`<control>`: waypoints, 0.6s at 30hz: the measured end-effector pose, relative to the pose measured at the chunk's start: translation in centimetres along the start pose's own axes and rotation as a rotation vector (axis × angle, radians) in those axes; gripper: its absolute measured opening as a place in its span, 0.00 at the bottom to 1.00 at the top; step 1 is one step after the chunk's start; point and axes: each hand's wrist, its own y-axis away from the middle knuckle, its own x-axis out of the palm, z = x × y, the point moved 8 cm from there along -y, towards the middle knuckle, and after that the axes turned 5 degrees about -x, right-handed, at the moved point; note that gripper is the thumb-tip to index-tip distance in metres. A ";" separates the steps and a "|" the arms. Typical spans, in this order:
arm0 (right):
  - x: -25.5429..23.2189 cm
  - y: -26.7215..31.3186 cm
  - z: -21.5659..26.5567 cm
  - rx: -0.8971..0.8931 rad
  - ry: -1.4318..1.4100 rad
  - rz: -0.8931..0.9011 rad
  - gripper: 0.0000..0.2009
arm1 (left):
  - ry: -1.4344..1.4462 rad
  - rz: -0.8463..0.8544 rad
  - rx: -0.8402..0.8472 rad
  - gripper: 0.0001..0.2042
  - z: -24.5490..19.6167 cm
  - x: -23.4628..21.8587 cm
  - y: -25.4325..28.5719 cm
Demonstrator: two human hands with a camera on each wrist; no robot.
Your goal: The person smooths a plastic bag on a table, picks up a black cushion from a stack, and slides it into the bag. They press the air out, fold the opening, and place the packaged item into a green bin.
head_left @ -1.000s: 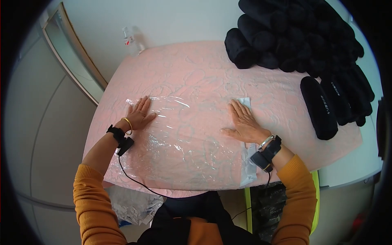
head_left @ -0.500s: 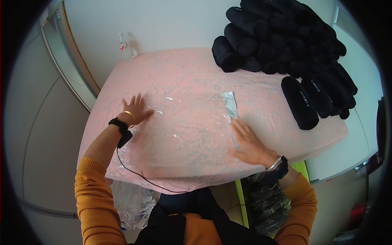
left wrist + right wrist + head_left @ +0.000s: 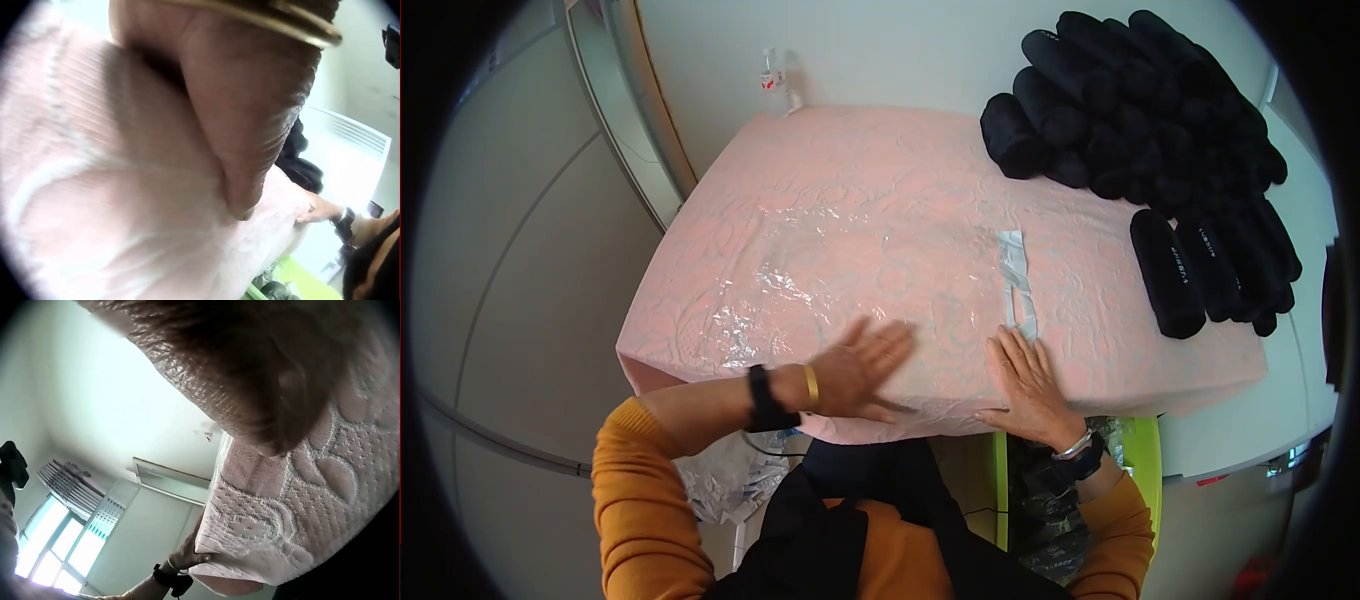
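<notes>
A clear plastic bag (image 3: 785,285) lies flat on the pink patterned cloth (image 3: 880,150) that covers the table, glinting in the light. Along its right side runs a whitish strip (image 3: 1012,262). My left hand (image 3: 855,370), fingers straight and slightly blurred, is over the bag's front part near the table's front edge. At the strip's lower end rests my right hand (image 3: 1030,385), palm down with fingers extended. In the left wrist view the left thumb (image 3: 240,169) reaches down close to the cloth. Neither hand grips anything.
Black rolled bundles (image 3: 1130,110) with pale lettering are piled at the back right, and one black bundle (image 3: 1168,275) lies nearer. A clear bottle (image 3: 772,82) stands at the back left. Below the front edge is a green bin (image 3: 1142,460) with dark plastic-wrapped things.
My left hand has swept from the bag's left side toward the front middle. The right hand has slid down the strip toward the front edge. The head view has shifted slightly.
</notes>
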 end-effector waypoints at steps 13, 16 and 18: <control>-0.1 0.5 0.0 -0.012 0.021 -0.101 0.41 | -0.043 -0.118 -0.456 0.60 9.7 -1.8 12.2; 0.4 0.7 -0.3 0.028 0.059 -0.155 0.39 | -0.086 -0.080 -0.552 0.58 9.4 -2.5 11.9; 0.7 1.1 -0.2 0.089 0.117 -0.208 0.37 | -0.105 -0.237 -0.429 0.54 6.6 -3.4 10.2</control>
